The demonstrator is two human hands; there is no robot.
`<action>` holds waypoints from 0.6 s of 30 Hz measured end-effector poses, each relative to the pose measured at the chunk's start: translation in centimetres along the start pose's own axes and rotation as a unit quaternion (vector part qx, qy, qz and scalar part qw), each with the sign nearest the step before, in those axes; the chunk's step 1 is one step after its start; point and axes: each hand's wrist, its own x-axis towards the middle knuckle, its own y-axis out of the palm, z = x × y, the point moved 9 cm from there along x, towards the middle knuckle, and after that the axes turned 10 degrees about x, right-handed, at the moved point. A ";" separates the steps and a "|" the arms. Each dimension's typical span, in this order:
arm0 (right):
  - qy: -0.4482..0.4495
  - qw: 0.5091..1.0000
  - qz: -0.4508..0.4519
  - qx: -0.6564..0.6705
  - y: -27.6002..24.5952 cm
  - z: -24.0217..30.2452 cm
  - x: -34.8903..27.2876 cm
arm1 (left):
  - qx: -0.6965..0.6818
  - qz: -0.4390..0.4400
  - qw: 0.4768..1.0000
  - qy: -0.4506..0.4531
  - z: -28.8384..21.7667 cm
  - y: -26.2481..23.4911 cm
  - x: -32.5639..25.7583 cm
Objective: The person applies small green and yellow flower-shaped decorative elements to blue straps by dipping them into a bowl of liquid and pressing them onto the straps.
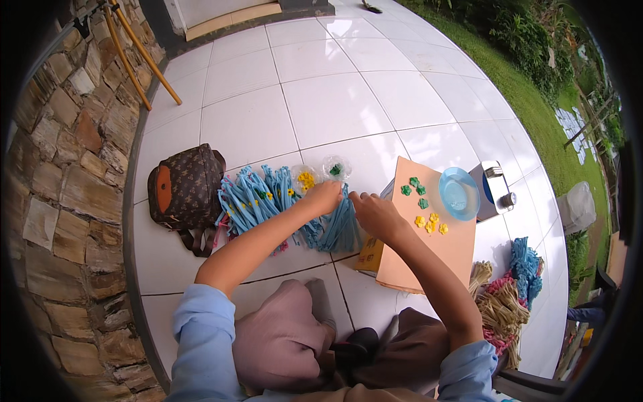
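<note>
A brown bag point(185, 191) sits left of blue cords point(249, 201) dotted with yellow. Over the cords' right end, the left hand point(325, 197) and right hand point(375, 216) nearly meet, both curled narrow, though I cannot tell whether either holds a cord. Farther right, green flowers point(406, 190), yellow flowers point(434, 218) and a blue plate point(459, 184) rest on a tan board point(459, 249).

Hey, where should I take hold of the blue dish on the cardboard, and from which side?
Probably by the left rim of the blue dish, coming from the left. It is round and lies on the cardboard, and the metal can crowds its right side. Keep above the yellow flowers at its lower left.
</note>
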 end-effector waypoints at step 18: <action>0.006 0.999 0.006 0.050 2.4 -2.8 0.7 | -0.278 -0.194 0.937 -0.082 0.8 6.9 0.0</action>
